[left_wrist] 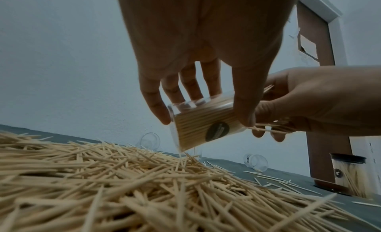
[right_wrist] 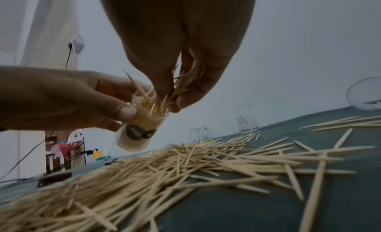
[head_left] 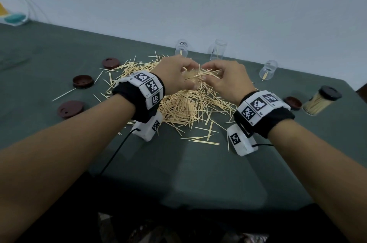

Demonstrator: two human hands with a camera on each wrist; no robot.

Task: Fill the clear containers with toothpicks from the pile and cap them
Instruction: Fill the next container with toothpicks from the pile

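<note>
Head view: left hand (head_left: 174, 72) wrapped round clear container (head_left: 190, 75), mostly hidden behind both hands, above pile (head_left: 186, 103) on worktop (head_left: 178, 173). Right hand (head_left: 224, 78) at 3 o'clock of it, pinching toothpick bunch (head_left: 208, 73).

Left wrist view: container tilted, long axis running 8 to 2 o'clock, mouth toward 2 o'clock, packed nearly full; mouth hidden by thumb.

Right wrist view: fingers (right_wrist: 185, 101) clamped on bunch, tips entering mouth at 7 o'clock. Bunch count unreadable. Capped container (head_left: 321, 101) far right.
</note>
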